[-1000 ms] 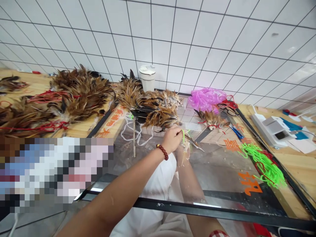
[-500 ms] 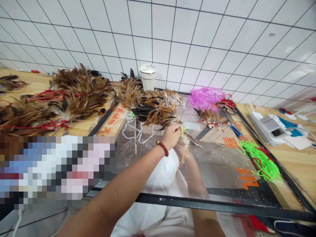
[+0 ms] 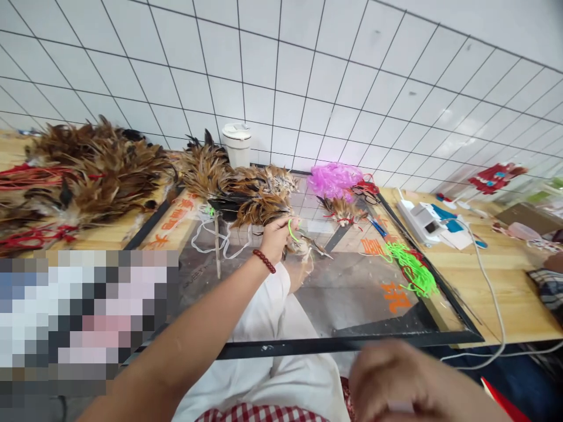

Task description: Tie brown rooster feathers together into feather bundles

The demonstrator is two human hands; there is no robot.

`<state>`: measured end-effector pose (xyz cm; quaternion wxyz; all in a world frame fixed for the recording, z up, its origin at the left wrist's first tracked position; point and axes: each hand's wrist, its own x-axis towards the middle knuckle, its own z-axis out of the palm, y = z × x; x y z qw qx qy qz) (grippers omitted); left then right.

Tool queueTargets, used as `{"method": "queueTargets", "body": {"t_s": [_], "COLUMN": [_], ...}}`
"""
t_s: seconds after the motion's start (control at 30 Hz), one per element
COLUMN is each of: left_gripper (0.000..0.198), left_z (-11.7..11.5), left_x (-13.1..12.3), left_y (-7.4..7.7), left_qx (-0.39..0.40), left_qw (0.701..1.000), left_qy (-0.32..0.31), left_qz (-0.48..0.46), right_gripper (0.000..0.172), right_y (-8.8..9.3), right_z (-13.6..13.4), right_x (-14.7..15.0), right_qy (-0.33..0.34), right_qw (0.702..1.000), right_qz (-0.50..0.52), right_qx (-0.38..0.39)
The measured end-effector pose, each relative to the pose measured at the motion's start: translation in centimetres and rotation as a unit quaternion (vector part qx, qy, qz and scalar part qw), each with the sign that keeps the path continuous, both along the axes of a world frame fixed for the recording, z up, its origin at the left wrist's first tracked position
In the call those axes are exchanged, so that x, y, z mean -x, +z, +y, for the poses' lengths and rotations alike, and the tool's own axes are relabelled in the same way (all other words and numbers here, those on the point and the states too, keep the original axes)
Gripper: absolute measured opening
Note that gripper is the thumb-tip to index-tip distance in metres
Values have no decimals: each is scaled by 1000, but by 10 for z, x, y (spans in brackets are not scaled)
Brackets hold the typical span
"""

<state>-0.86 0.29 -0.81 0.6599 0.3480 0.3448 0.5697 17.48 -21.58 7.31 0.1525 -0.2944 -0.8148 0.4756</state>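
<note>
Above glossy panel [image 3: 343,287], wispy feathers [image 3: 303,248], thin cord [image 3: 291,230]

Cup [image 3: 237,145] behind feathers [image 3: 261,210], plastic bag [image 3: 333,180] right, cords [image 3: 413,271] farther right

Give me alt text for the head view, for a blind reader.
A person's left hand, wearing a beaded bracelet, holds a green cord beside a feather bunch over a clear, black-framed panel; the right hand is blurred near the bottom edge. Brown feathers, a lidded cup and a pink plastic bag sit toward the tiled wall.
</note>
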Motion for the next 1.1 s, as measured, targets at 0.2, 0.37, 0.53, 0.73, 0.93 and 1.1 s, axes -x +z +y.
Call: {"method": "queueTargets", "body": {"t_s": [0.2,0.37,0.53,0.73,0.93,1.1], "left_gripper": [33,33,29,23,32,28], "left_z": [-4,2,4,0,-1,-1], "left_x": [-1,5,7,9,10,9], "left_y": [10,11,5,8,10,8], "left_qx": [-3,3,3,-7,-20,-96], "left_qw": [998,998,997,993,992,986], "left_qy": [-14,26,1,-92,-123,-130], "left_qz": [-57,-60,-76,-79,-35,49], "right_gripper": [35,37,19,19,17,12], "right_y": [-2,-47,-38,-31,-14,-8], "right_z": [150,218,231,228,226,221], "right_x": [43,62,43,22,21,26], "right_qy": [-318,-341,-293,-248,-249,-248], "right_qw": [937,934,947,931,940,946], "right_qz": [80,97,-8,-78,2,15], "right_qx": [-124,-30,-131,-258,-232,-208]}}
